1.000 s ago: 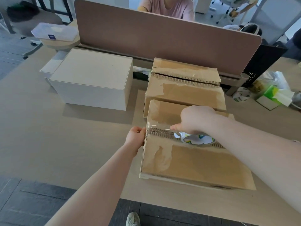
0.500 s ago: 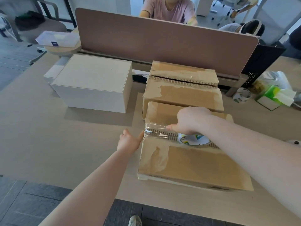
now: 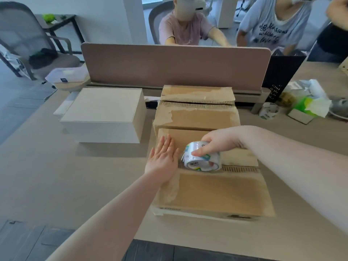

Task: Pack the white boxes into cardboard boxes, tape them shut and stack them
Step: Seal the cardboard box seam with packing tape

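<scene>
A closed cardboard box (image 3: 216, 193) lies near the table's front edge, its flap seam running left to right. My right hand (image 3: 219, 143) grips a roll of clear tape (image 3: 200, 158) standing on that seam near its left end. My left hand (image 3: 163, 157) lies flat, fingers spread, on the box's top left corner beside the roll. A second cardboard box (image 3: 196, 112) sits right behind, its flaps down and a gap showing along its seam. A white box (image 3: 103, 113) rests to the left on the table.
A brown desk divider (image 3: 175, 66) closes off the back, with people seated beyond it. Another tape roll (image 3: 268, 110), a tissue box (image 3: 305, 112) and bags sit at the right. A flat white box (image 3: 65, 104) peeks out behind the white one.
My left hand let go of the box's left edge and now presses flat on its top. My right hand has tipped the tape roll upright on the seam. The view tilted upward.
</scene>
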Motion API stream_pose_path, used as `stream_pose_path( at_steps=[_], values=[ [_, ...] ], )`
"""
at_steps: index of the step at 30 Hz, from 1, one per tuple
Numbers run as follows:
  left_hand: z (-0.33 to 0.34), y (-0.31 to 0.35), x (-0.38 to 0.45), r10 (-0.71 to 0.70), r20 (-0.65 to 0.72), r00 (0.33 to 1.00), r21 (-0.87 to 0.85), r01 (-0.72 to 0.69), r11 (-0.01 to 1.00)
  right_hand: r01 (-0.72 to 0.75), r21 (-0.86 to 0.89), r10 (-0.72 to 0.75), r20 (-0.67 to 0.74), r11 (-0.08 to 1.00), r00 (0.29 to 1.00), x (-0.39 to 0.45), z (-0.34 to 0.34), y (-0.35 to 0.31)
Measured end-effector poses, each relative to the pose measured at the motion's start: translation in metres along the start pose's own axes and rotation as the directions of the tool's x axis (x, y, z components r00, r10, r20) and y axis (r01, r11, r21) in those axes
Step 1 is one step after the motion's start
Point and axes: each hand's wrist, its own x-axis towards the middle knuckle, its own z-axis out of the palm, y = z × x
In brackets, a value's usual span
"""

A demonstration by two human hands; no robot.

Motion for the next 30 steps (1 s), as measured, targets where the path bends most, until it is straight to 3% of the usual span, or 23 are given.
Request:
stream_pose_path(
  at_steps=[5,9,15,21,26,30],
  values=[
    [0.003,0.005,0.001,-0.036,-0.018,0.999,0.109,0.037,0.993,0.091,0.015,-0.086,-0.224,0.996,0.971,-0.008,0.017,0.021],
    [0.003,0.006,0.000,-0.052,-0.004,0.999,0.152,0.052,0.987,0.026,-0.227,-0.103,-0.337,0.974,0.936,-0.012,0.014,0.038],
    [0.001,0.009,-0.002,-0.059,-0.003,0.998,0.193,0.059,0.979,-0.042,-0.308,-0.039,-0.254,0.950,0.966,-0.021,0.012,0.055],
    [0.001,0.010,-0.002,-0.072,-0.003,0.997,0.217,0.070,0.974,-0.024,-0.157,0.007,-0.106,0.987,0.994,-0.034,-0.008,0.071],
    [0.003,0.010,-0.001,-0.082,-0.006,0.997,0.231,0.081,0.969,-0.108,-0.248,0.037,-0.277,0.963,0.960,-0.041,-0.002,0.111],
    [0.002,0.011,-0.002,-0.083,-0.020,0.996,0.237,0.085,0.968,-0.076,-0.197,0.019,-0.277,0.977,0.961,-0.049,0.002,0.125]
  ],
)
